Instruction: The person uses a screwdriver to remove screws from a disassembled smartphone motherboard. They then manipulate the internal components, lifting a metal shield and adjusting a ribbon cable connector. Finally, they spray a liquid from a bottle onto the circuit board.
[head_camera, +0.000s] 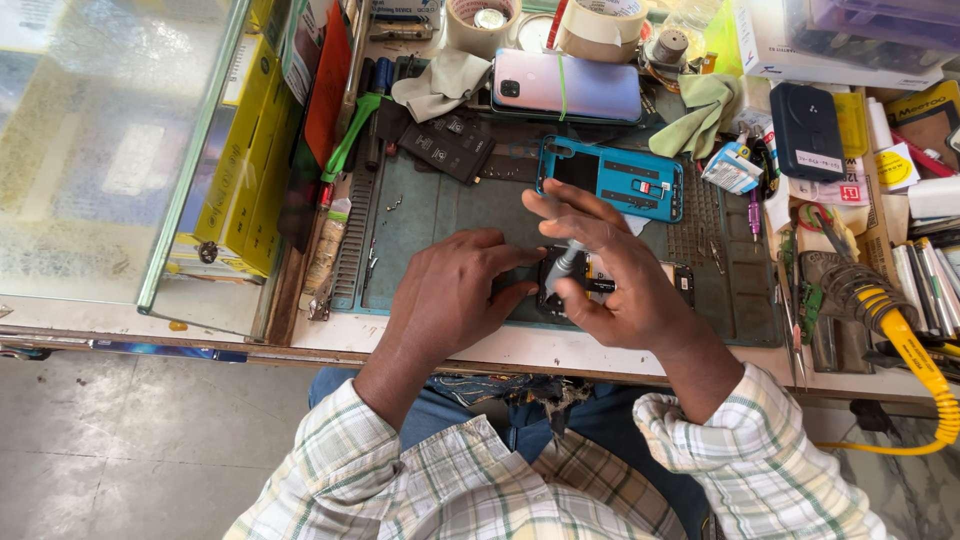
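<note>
A: What's being worked on?

B: A small dark phone part (572, 285) at the near edge of the green work mat (440, 215), mostly hidden under the hands. The right hand (610, 275) has its fingers pinched shut round a grey screwdriver (562, 268), tip down on the part.

A: And the other hand?

B: The left hand (450, 295) rests flat, fingertips pressed against the part's left edge, probably to steady it; it grips nothing.

A: What lies beyond?

B: Just behind, a blue phone frame (615, 180), opened up. Farther back, a pinkish phone (565, 85) with a green band across it. Left of that, black battery packs (447, 143) with small white print.

A: Any packaging?

B: Yellow boxes (245, 150) stand far left behind glass. Far right there's a dark rectangular case (806, 128) with a white label, and tape rolls (600, 25) at the back.
</note>
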